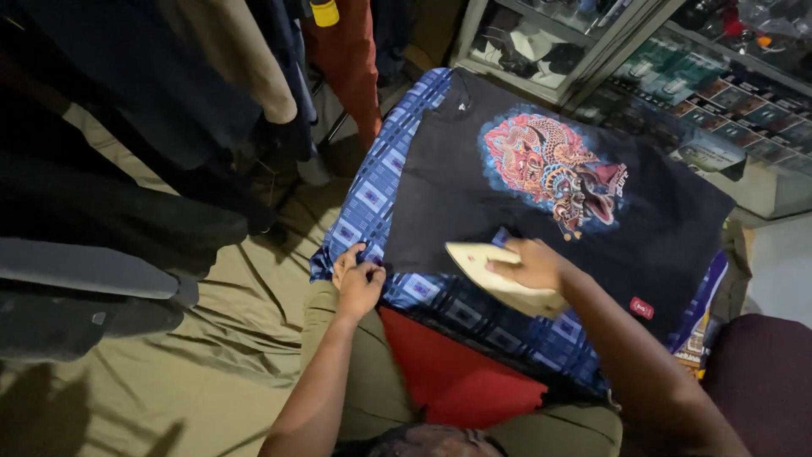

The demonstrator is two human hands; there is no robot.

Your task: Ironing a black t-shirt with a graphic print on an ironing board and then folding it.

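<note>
Black T-shirt lies spread over the blue checked cloth on your lap — your right hand grips a cream flat board at its hem, left hand pinches the edge — smoothing stage, I'd judge, needing steady pressure next.

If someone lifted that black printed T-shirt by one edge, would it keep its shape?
Probably not. The black T-shirt with the colourful print lies flat over blue checked cloth, so it likely droops. It looks light; the left hand pinches its edge easily.
</note>
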